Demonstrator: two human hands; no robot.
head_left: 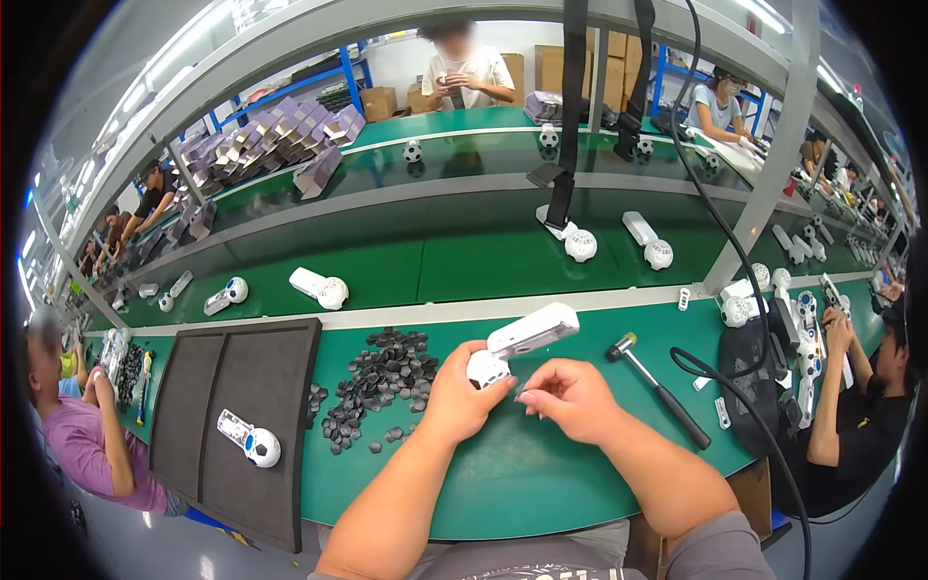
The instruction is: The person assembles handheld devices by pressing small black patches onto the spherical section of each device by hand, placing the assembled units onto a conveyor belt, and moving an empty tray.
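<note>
At bench (pixel 541 474) centre, left hand (pixel 462 391) fingers clasp white fan (pixel 517 343); right hand (pixel 570 394) fingers pinch small part (pixel 525 395). Black chips (pixel 382 377) at 9 o'clock, mallet (pixel 657 387) at 3.

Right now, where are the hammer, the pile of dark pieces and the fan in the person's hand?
hammer (pixel 660 391), head view, middle of its black handle
dark pieces (pixel 382 372), head view, centre of the pile
fan (pixel 530 332), head view, white handle

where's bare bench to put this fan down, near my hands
Bare green bench lies in front of both hands, between the black chip pile and the mallet. The dark foam tray is mostly bare around one fan. It is crowded at the far right around the black cable.
</note>
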